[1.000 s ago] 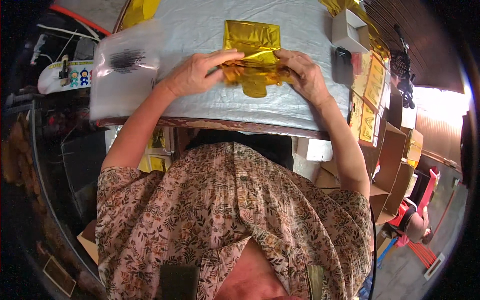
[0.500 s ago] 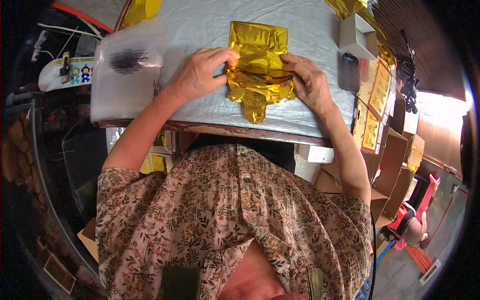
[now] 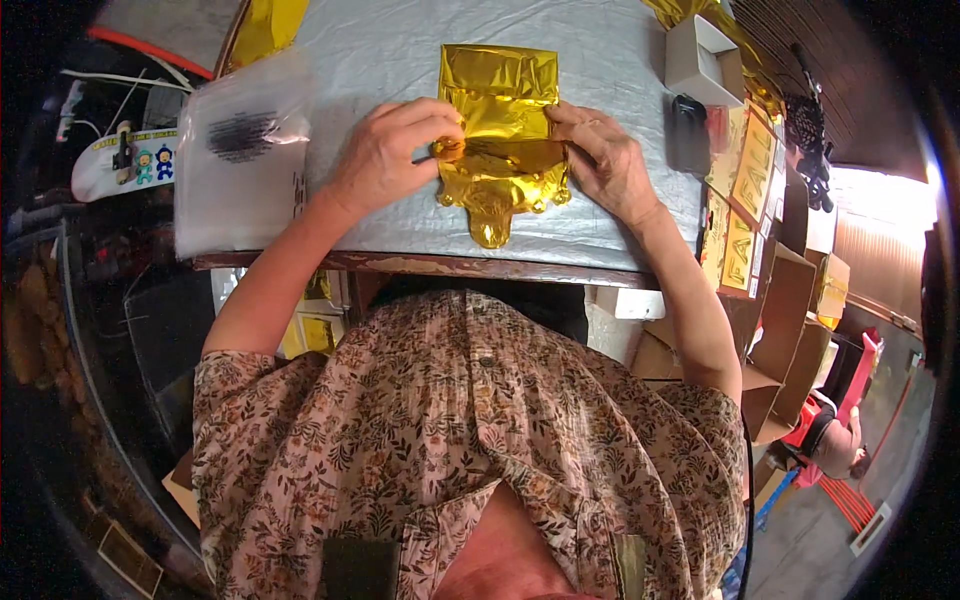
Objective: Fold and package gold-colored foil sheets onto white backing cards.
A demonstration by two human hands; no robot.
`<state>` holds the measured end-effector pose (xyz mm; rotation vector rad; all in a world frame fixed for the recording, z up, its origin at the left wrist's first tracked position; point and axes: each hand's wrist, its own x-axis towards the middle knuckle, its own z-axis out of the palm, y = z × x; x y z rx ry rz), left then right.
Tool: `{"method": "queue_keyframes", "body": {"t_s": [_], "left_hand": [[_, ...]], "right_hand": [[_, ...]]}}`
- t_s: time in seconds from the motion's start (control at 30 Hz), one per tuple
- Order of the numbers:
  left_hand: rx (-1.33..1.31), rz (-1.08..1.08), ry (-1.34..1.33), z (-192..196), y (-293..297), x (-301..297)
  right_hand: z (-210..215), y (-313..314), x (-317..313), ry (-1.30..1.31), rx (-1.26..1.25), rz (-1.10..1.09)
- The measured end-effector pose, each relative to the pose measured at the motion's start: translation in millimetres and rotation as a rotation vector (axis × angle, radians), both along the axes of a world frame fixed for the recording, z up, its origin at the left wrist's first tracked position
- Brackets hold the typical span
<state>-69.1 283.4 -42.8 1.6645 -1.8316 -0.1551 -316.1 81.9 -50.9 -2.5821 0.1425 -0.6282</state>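
Plastic packet (image 3: 240, 185) lies left, white box (image 3: 684, 65) right; gold foil (image 3: 497, 95) between on table (image 3: 375, 60), long axis and tab (image 3: 490, 228) toward near edge (image 3: 440, 265). Left hand (image 3: 390, 148) pinches one side; right hand (image 3: 614, 165) touches other, grip unclear.

Upper centre, crinkled gold foil sheet (image 3: 500, 122) lies between the hands (image 3: 393, 155) (image 3: 608, 165) on the silver-sheeted worktop (image 3: 385, 65); clear flat plastic (image 3: 238, 190) lies upper left, white rectangular box (image 3: 700, 65) upper right.

From here I see gold foil (image 3: 500, 120), a pale grey cloth (image 3: 380, 60), a pink shirt (image 3: 400, 410) patterned with brown flowers and dark leaves, a white box (image 3: 682, 62), a clear bag (image 3: 235, 195) marked black.
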Motion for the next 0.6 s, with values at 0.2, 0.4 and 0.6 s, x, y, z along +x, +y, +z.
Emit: {"method": "queue_keyframes", "body": {"t_s": [0.2, 0.4, 0.6], "left_hand": [[-0.011, -0.003, 0.062, -7.3, -1.3, 3.0], [-0.070, 0.059, 0.153, -11.8, -6.0, 0.8], [0.005, 0.037, 0.211, -9.3, -4.4, 1.6]], "right_hand": [[-3.3, 2.2, -1.3, -0.001, 0.059, -0.041], [-1.8, 8.5, -4.8, 0.031, 0.217, -0.112], [-3.3, 7.3, -4.3, 0.008, 0.210, -0.125]]}}
